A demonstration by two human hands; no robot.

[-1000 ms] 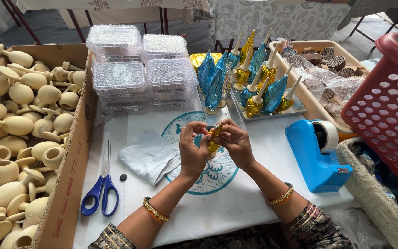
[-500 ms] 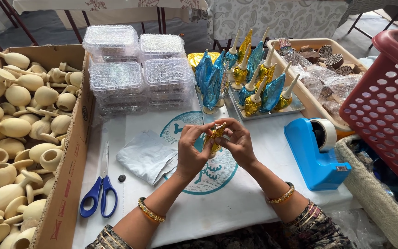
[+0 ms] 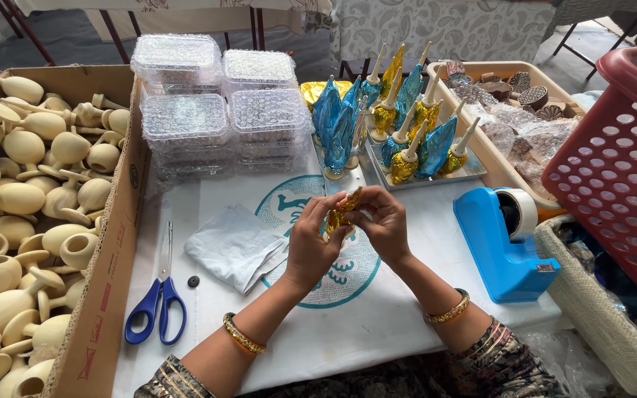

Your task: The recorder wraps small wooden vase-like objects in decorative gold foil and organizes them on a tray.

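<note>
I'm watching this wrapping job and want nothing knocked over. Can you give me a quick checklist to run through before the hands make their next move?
1. Both hands on the piece: left hand and right hand both pinch the gold foil piece. Ok.
2. Foil fully closed around the piece: fingers hide most of it. Cannot tell.
3. Room on the tray for another: it looks crowded with upright wrapped pieces. Not ok.
4. Tape dispenser within reach: it stands just right of the right hand, roll loaded. Ok.
5. Scissors safely placed: lying flat and closed, left of the left forearm. Ok.
6. Spare sheets: folded white pile beside the left hand. Ok.
</note>
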